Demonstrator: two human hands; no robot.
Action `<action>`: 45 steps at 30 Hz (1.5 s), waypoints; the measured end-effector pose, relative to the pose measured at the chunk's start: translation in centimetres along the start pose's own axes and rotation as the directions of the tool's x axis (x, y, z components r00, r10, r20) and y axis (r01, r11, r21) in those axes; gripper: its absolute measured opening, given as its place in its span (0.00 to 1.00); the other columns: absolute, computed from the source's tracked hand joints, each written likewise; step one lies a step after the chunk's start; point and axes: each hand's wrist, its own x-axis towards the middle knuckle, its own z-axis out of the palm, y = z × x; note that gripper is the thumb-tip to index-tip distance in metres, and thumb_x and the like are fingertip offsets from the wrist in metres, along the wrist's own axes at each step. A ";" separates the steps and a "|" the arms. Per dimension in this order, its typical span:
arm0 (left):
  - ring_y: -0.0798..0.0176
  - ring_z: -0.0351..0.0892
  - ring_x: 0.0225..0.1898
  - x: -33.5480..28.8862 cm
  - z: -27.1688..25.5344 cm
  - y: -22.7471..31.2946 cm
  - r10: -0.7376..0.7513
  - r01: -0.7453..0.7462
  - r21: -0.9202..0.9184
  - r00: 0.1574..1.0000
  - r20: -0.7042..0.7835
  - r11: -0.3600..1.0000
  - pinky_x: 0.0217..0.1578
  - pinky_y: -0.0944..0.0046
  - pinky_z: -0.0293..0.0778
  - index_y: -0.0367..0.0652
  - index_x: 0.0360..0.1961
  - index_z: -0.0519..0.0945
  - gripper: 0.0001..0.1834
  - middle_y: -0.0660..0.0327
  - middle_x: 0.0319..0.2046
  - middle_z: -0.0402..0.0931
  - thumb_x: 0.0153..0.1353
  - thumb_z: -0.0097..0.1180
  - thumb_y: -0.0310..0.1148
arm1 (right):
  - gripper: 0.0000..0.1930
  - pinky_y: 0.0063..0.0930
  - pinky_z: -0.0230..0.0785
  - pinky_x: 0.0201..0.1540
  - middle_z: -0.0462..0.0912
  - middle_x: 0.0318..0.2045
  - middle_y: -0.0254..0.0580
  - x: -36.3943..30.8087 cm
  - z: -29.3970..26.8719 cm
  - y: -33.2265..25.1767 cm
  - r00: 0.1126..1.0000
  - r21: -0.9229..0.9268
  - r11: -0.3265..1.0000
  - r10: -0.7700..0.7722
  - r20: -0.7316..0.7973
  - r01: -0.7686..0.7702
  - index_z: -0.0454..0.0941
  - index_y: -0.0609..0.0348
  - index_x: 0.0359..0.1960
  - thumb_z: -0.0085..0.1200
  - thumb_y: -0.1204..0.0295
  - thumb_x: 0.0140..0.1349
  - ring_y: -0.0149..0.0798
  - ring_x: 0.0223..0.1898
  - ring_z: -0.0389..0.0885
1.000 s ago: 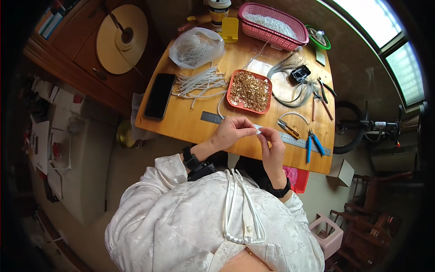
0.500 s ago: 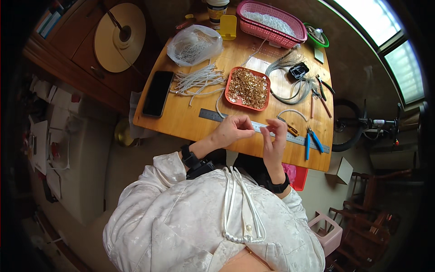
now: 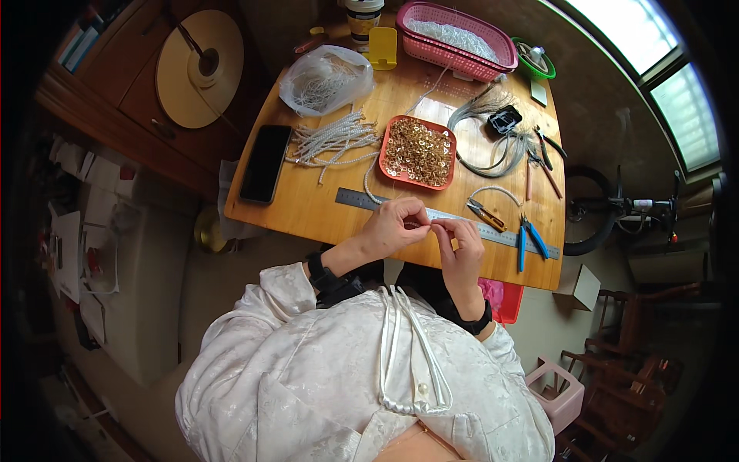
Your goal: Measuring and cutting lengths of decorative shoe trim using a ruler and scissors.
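Observation:
My left hand [image 3: 391,229] is above the near edge of the table, thumb and forefinger pinched together. My right hand [image 3: 462,252] is closed in a pinch too, its fingertips touching or nearly touching the left ones. Whatever lies between the fingertips is too small to make out. A pale beaded cord [image 3: 368,179] curves down from a bundle of cords [image 3: 335,138] and passes out of sight behind my left hand. Under both hands lies a steel ruler [image 3: 493,235]. Just beyond them sits a red tray [image 3: 386,171] full of small gold-coloured pieces.
To the right lie a yellow-handled cutter [image 3: 491,219], blue-handled pliers [image 3: 533,240], more pliers [image 3: 545,150] and a loop of grey strands [image 3: 493,158]. A black phone [image 3: 265,165] and a plastic bag [image 3: 327,81] are on the left. A pink basket [image 3: 462,58] stands at the back.
My right hand has come in toward the left and its spread fingers have closed into a pinch. The left hand keeps its pinch, almost in place.

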 end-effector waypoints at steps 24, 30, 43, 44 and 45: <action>0.71 0.75 0.33 1.4 0.2 -0.3 -0.063 0.071 0.129 0.996 -0.066 0.989 0.36 0.70 0.71 0.40 0.31 0.79 0.06 0.64 0.29 0.77 0.53 0.63 0.26 | 0.03 0.17 0.64 0.39 0.77 0.29 0.33 1.0 -4.1 3.8 0.871 0.526 0.723 0.487 0.073 -0.448 0.76 0.63 0.34 0.52 0.76 0.62 0.26 0.35 0.73; 0.57 0.70 0.40 1.8 1.5 -1.1 0.260 -0.206 0.627 0.966 0.006 0.751 0.43 0.58 0.63 0.43 0.29 0.80 0.07 0.60 0.30 0.74 0.47 0.63 0.28 | 0.05 0.30 0.65 0.36 0.76 0.25 0.44 2.3 -4.4 5.8 0.972 -0.213 0.951 0.205 -0.118 -0.226 0.78 0.63 0.28 0.58 0.73 0.57 0.41 0.32 0.73; 0.60 0.69 0.42 1.7 0.9 -0.9 0.246 -0.195 0.622 0.969 0.004 0.758 0.43 0.58 0.58 0.47 0.32 0.81 0.08 0.65 0.31 0.74 0.49 0.63 0.30 | 0.08 0.40 0.63 0.39 0.75 0.26 0.46 3.0 -0.1 7.1 0.992 -0.520 0.849 0.038 -0.122 -0.097 0.78 0.61 0.24 0.62 0.70 0.50 0.50 0.34 0.70; 0.60 0.69 0.42 1.7 0.7 -0.9 0.247 -0.199 0.610 0.969 0.005 0.767 0.43 0.58 0.58 0.47 0.32 0.81 0.08 0.65 0.31 0.74 0.49 0.63 0.30 | 0.08 0.39 0.63 0.40 0.75 0.27 0.45 3.1 -0.3 7.1 0.988 -0.495 0.860 0.068 -0.135 -0.127 0.78 0.61 0.25 0.62 0.70 0.49 0.50 0.35 0.70; 0.60 0.69 0.42 1.6 0.6 -0.9 0.245 -0.195 0.611 0.969 0.001 0.767 0.43 0.58 0.58 0.47 0.32 0.81 0.08 0.65 0.31 0.74 0.49 0.63 0.30 | 0.08 0.39 0.63 0.40 0.75 0.27 0.45 3.2 -0.7 7.3 0.989 -0.493 0.861 0.067 -0.132 -0.124 0.78 0.61 0.25 0.62 0.70 0.49 0.50 0.35 0.70</action>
